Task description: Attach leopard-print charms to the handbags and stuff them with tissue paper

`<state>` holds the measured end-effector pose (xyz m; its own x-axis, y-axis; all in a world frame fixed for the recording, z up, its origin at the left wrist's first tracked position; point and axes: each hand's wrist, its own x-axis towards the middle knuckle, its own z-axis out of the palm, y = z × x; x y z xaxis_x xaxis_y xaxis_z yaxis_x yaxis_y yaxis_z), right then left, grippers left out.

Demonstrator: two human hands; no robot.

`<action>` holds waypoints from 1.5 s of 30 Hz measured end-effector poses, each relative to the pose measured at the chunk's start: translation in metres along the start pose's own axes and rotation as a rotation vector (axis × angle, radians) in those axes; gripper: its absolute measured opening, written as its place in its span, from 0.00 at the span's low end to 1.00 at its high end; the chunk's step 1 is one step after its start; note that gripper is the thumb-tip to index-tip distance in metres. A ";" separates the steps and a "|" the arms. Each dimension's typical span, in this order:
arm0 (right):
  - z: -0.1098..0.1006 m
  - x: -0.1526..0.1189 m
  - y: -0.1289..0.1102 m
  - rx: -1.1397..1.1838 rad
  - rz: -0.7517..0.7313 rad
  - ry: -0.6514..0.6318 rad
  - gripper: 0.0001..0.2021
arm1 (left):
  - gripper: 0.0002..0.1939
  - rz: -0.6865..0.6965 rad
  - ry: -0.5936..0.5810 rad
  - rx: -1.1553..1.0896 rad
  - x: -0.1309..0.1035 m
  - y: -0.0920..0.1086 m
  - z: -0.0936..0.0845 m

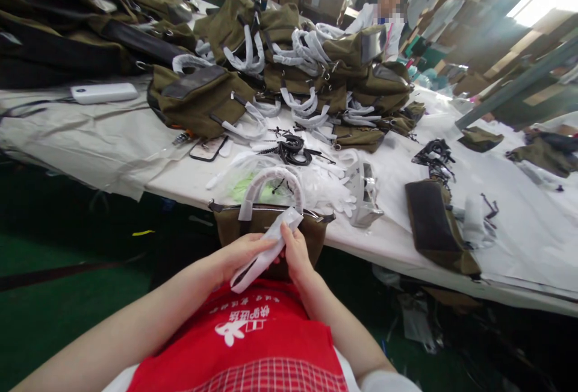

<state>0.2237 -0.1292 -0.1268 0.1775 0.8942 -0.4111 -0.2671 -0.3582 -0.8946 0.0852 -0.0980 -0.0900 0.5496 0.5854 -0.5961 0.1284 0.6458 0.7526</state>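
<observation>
An olive handbag point(228, 226) with a zipped top leans at the table's front edge, close against my red apron. One of its handles, in white wrapping point(295, 184), arches up behind the zip. The other wrapped handle point(259, 264) lies across both my hands, slanting down towards my apron. My left hand point(250, 248) is closed around its lower part. Further up, my right hand point(295, 247) pinches the same handle, thumb on top. The fingers beneath the handle are mostly hidden.
Olive bags with wrapped handles point(298, 100) are piled across the back. Nearer lie black straps point(293, 150), a phone point(208, 149), a clear plastic bag point(316, 184) and a metal-and-white tape dispenser-like object point(365, 193). A dark pouch point(428, 220) sits at right. People stand beyond the pile.
</observation>
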 end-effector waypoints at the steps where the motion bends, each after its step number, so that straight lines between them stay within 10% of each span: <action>1: -0.002 0.000 -0.001 -0.006 0.002 -0.003 0.25 | 0.24 0.004 0.004 -0.018 0.001 -0.001 0.003; 11: -0.021 0.007 -0.006 -0.112 0.112 -0.064 0.32 | 0.19 0.219 -0.039 0.118 0.001 -0.002 0.005; 16: -0.052 -0.022 -0.045 -0.573 -0.030 -0.225 0.26 | 0.25 0.163 0.008 0.175 0.001 -0.004 0.002; 22: -0.156 -0.014 -0.111 -0.879 -0.538 0.769 0.19 | 0.30 0.151 0.043 0.292 0.013 -0.012 -0.005; 27: -0.215 0.023 -0.116 -0.747 -0.364 0.674 0.19 | 0.33 0.142 0.024 0.317 0.019 -0.017 -0.004; 40: -0.217 0.020 -0.099 -0.515 -0.557 0.667 0.16 | 0.34 0.088 0.045 0.310 0.021 -0.019 0.000; 45: -0.218 0.007 -0.076 -0.474 -0.358 0.736 0.19 | 0.31 0.100 0.084 0.263 0.017 -0.015 0.005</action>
<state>0.4522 -0.1538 -0.0999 0.7708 0.6359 0.0388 0.3026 -0.3118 -0.9007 0.0972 -0.1001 -0.1095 0.5011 0.6857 -0.5279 0.2927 0.4398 0.8491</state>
